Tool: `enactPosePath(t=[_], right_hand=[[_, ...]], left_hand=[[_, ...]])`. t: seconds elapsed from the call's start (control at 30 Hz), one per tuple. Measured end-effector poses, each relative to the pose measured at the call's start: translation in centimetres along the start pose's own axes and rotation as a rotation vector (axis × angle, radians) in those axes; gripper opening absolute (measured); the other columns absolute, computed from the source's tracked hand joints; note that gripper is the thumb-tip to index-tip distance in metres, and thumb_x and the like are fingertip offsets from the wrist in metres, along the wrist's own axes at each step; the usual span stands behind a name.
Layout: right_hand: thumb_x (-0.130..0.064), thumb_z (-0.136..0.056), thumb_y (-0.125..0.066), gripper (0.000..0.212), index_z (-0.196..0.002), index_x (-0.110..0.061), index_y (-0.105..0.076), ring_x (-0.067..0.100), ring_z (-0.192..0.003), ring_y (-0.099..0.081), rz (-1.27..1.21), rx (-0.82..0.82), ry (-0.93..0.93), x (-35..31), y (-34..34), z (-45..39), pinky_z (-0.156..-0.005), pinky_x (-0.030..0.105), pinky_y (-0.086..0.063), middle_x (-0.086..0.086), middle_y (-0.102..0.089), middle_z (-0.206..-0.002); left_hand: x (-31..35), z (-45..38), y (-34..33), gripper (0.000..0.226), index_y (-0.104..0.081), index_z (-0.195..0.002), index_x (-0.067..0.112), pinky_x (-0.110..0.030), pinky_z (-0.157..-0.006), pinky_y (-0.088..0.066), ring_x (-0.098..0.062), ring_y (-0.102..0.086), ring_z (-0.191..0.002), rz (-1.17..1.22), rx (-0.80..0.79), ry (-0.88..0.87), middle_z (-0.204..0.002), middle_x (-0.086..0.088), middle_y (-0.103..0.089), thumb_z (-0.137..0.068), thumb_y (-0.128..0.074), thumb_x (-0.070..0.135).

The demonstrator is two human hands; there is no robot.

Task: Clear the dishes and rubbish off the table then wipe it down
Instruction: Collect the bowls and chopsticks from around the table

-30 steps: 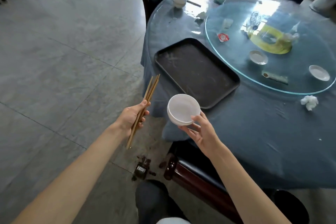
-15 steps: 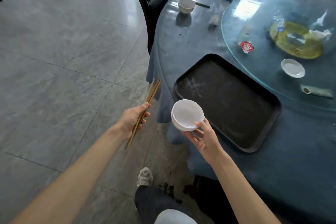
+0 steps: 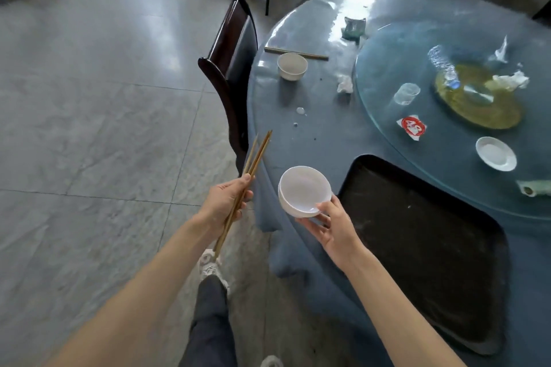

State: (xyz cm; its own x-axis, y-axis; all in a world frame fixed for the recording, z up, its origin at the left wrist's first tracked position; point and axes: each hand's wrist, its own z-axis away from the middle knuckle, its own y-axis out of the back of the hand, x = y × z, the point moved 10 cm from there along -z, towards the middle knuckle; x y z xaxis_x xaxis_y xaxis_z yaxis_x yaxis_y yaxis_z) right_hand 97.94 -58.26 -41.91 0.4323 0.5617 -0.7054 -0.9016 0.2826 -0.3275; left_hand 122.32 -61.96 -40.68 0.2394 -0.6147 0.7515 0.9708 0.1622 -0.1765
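I have the white bowls (image 3: 304, 191), apparently two nested, in my right hand (image 3: 335, 225), held off the near edge of the table (image 3: 322, 140), just left of the black tray (image 3: 423, 247). Thumb sits on the near rim, fingers curl beneath the base. I judge them light, rigid, glazed and slippery, and breakable if dropped on the tiled floor (image 3: 104, 98); a grip under the base with the thumb over the rim is the sound one. The nested pair may slide on each other if tilted.

My left hand (image 3: 226, 205) is closed around a bundle of wooden chopsticks (image 3: 247, 185), gripped near mid-length, tips pointing up and away. They are light and stiff, and liable to roll once set down.

Still on the table: another bowl (image 3: 292, 66) with a pair of chopsticks (image 3: 295, 53) just behind it, a crumpled tissue (image 3: 345, 84) and small scraps. The glass turntable (image 3: 387, 134) carries a clear cup (image 3: 406, 93), a small white dish (image 3: 495, 153), a red-printed wrapper (image 3: 412, 127), a plastic bottle (image 3: 442, 65) lying down, and more tissue (image 3: 510, 79).

The blue cloth looks plastic-covered and glossy, so I expect it to wipe easily. A dark chair (image 3: 232, 68) stands against the table's left edge; more chairs stand beyond.
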Motion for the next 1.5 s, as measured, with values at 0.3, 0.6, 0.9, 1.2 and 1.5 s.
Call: enactPosePath(t=[0.3,0.6,0.9,1.2,1.5], right_hand=[[-0.010,-0.094,-0.058,0.040,-0.130,-0.028,-0.065,0.030,-0.119,-0.065,-0.135,0.179,0.084,-5.5,-9.6,-10.8,-0.085,0.041,-0.061,0.010,-0.065,-0.130],[-0.009,-0.091,-0.057,0.040,-0.126,-0.024,-0.068,0.023,-0.111,-0.069,-0.232,0.348,0.212,-13.5,-13.0,-20.0,-0.083,0.040,-0.062,0.010,-0.065,-0.128],[-0.012,-0.089,-0.063,0.037,-0.125,-0.019,-0.062,0.029,-0.094,-0.077,-0.358,0.526,0.181,-19.8,-13.3,-31.2,-0.080,0.032,-0.063,0.009,-0.071,-0.119],[-0.014,-0.088,-0.063,0.026,-0.108,-0.022,-0.077,0.006,-0.083,-0.074,-0.334,0.684,0.145,-22.4,-14.8,-37.1,-0.077,0.032,-0.062,-0.003,-0.076,-0.100],[-0.003,-0.089,-0.060,0.018,-0.078,-0.008,-0.073,0.020,-0.080,-0.063,-0.401,1.021,0.056,-21.0,-15.7,-40.0,-0.062,0.027,-0.059,0.012,-0.068,-0.087]], left_hand=[[14.4,-14.5,1.6,0.032,-0.076,-0.106,0.012,-0.017,-0.038,-0.034,-0.007,-0.048,-0.043,-0.173,-0.107,-0.007,-0.064,0.001,-0.064,-0.093,-0.067,0.040],[23.6,-26.6,-4.4,0.029,-0.076,-0.105,0.016,-0.016,-0.038,-0.029,-0.008,-0.042,-0.046,-0.260,-0.273,0.037,-0.064,0.002,-0.063,-0.095,-0.063,0.040],[33.8,-40.8,-12.3,0.029,-0.076,-0.098,0.017,-0.017,-0.037,-0.033,-0.005,-0.044,-0.043,-0.475,-0.393,-0.057,-0.063,0.005,-0.064,-0.100,-0.056,0.038],[37.8,-52.3,-16.2,0.024,-0.064,-0.092,-0.003,-0.023,-0.046,-0.036,-0.013,-0.044,-0.051,-0.948,-0.503,-0.200,-0.063,-0.002,-0.047,-0.091,-0.065,0.021],[36.8,-59.4,-23.9,0.021,-0.061,-0.092,0.013,-0.035,-0.073,-0.047,-0.027,-0.057,-0.081,-1.511,-0.632,-0.512,-0.096,-0.005,-0.053,-0.083,-0.065,0.031]])
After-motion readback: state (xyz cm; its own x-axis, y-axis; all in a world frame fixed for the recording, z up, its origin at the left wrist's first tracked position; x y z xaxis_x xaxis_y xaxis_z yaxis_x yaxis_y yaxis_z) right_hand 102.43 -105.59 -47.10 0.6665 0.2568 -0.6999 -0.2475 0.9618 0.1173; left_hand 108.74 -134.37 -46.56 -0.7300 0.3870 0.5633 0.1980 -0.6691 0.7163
